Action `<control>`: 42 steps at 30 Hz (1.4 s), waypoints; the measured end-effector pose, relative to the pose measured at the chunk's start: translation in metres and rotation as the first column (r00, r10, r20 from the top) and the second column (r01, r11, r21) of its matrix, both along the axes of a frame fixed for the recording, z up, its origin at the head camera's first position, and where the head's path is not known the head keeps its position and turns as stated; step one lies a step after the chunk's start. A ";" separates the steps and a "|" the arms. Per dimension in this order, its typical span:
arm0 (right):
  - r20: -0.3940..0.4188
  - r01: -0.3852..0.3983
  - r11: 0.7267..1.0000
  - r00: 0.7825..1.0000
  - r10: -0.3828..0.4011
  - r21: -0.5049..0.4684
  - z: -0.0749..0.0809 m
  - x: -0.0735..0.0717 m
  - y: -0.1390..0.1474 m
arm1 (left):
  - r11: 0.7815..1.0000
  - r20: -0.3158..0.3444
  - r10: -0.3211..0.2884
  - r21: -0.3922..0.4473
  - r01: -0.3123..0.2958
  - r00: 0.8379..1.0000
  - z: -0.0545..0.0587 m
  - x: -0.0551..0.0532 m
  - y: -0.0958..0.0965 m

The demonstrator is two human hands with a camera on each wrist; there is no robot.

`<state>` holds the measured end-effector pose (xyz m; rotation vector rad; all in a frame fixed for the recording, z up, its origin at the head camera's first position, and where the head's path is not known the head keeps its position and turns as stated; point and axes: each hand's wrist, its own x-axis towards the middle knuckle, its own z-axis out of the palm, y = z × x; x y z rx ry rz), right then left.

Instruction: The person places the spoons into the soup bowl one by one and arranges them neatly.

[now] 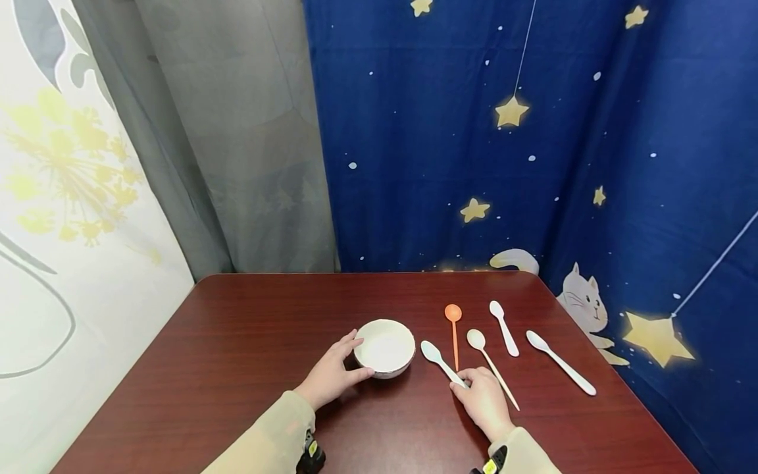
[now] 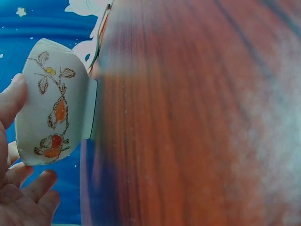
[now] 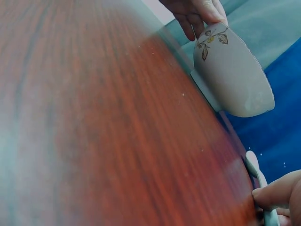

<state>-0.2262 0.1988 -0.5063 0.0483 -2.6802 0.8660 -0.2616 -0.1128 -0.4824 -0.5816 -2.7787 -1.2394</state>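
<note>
A white bowl (image 1: 385, 347) with a bird and leaf pattern (image 2: 51, 103) stands on the dark red table (image 1: 237, 368). My left hand (image 1: 354, 359) holds its left side, thumb at the near rim and fingers at the far rim. In the right wrist view the bowl (image 3: 233, 75) shows with those fingers (image 3: 195, 12) on it. My right hand (image 1: 466, 380) pinches the handle end of a white plastic spoon (image 1: 437, 359), which lies flat just right of the bowl. The same spoon (image 3: 256, 172) lies under my fingertip (image 3: 277, 190).
Several more spoons lie in a row to the right: an orange one (image 1: 453, 329), a cream one (image 1: 488, 362) beside my right hand, and two white ones (image 1: 504, 327) (image 1: 559, 362). Curtains hang close behind the table, and its right edge is near the last spoon.
</note>
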 end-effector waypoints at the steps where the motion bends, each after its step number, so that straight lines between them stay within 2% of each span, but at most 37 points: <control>1: 0.000 0.001 1.000 1.000 -0.001 0.003 0.000 0.000 0.000 | 1.000 0.001 0.001 0.001 -0.001 1.000 0.000 0.000 0.000; 7: 0.018 0.009 1.000 1.000 -0.009 0.005 0.001 -0.002 0.000 | 1.000 0.001 0.003 0.005 -0.003 1.000 0.000 0.000 0.001; 16: 0.142 0.035 0.998 0.989 -0.043 0.060 0.006 -0.003 0.002 | 1.000 0.002 0.001 0.005 -0.001 1.000 0.000 0.000 0.000; 19: 0.186 0.026 1.000 0.982 -0.025 -0.004 0.007 -0.003 0.002 | 1.000 0.001 0.000 0.006 0.000 1.000 0.000 0.000 0.001; 23: 0.227 0.040 0.985 0.974 0.000 -0.169 0.008 -0.004 0.002 | 1.000 -0.002 0.001 0.006 -0.001 1.000 -0.001 0.000 0.001; 28: 0.236 0.079 0.930 0.972 0.009 -0.358 0.009 -0.006 0.004 | 1.000 -0.001 0.002 0.007 -0.002 1.000 -0.002 -0.001 0.000; 31: 0.246 0.099 0.886 0.969 0.018 -0.454 0.010 -0.007 0.005 | 1.000 0.000 0.000 0.004 0.000 1.000 -0.002 -0.001 0.000; 38: 0.234 0.137 0.744 0.972 0.026 -0.654 0.012 -0.007 0.004 | 1.000 0.001 0.001 0.006 -0.001 1.000 -0.002 -0.001 0.001; 42: 0.228 0.152 0.682 0.973 0.022 -0.716 0.013 -0.007 0.002 | 1.000 -0.001 0.002 0.006 -0.002 1.000 -0.002 -0.001 0.001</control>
